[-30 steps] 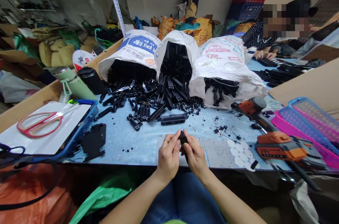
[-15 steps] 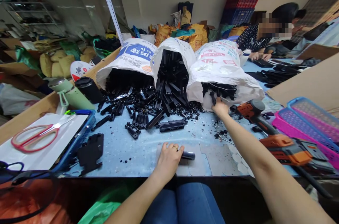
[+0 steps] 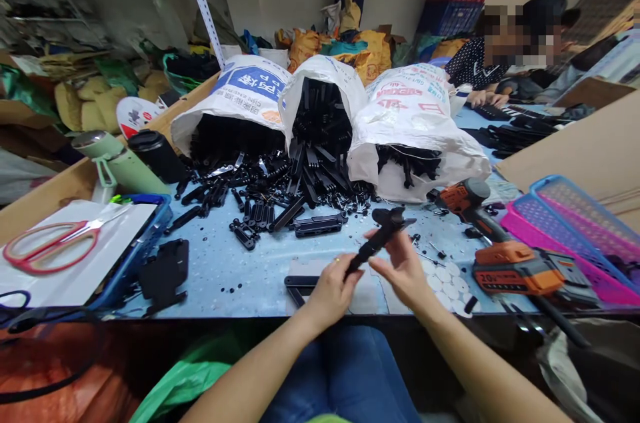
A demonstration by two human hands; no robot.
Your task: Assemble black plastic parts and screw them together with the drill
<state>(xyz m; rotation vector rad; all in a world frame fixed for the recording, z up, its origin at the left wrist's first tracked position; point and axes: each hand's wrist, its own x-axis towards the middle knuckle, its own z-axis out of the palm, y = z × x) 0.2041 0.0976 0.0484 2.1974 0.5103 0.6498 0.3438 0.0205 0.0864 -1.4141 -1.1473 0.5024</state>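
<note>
A long black plastic part (image 3: 373,243) is held tilted above the table's near edge, its upper end wider with pieces sticking out sideways. My left hand (image 3: 333,293) is closed round its lower end. At the upper end, the fingers of my right hand (image 3: 406,271) curl behind the part, the thumb standing a little off it. Beside my left hand, black bars joined in a V (image 3: 300,281) lie on a pale sheet. Farther back, a black folded bar assembly (image 3: 320,226) lies near a heap of black plastic parts (image 3: 257,216).
Three white sacks (image 3: 320,70) spill black parts onto the blue table (image 3: 220,256). To the right are an orange cordless drill (image 3: 515,266), white discs (image 3: 445,280) and plastic baskets (image 3: 555,250). Red-handled scissors (image 3: 50,246) lie left. Another person (image 3: 475,70) works at the back right.
My right hand has come back from the right sack's mouth to my left hand. The left has lifted off the sheet, gripping the black part, and the V-shaped bars now show.
</note>
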